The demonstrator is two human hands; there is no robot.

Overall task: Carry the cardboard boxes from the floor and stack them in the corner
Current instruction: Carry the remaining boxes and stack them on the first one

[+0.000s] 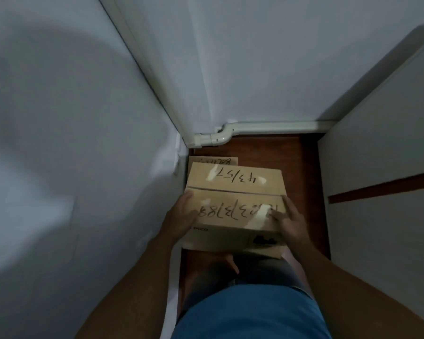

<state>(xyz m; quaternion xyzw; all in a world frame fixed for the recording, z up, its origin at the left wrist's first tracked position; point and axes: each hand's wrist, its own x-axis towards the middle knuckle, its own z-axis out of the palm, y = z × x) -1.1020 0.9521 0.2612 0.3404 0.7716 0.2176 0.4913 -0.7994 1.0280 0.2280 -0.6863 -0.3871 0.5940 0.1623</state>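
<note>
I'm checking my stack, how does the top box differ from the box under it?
The top box is fully in view and held by both hands, left hand, right hand. The lower box shows only a far edge and is untouched. Both are brown cardboard with handwriting.

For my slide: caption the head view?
Both hands hold a cardboard box above another box in the corner.

Box (233, 206) hemmed by wall (83, 167); floor (301, 172) free rightward.

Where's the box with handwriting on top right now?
Centre of the head view, the box sits between both hands, above another box near the corner.
</note>
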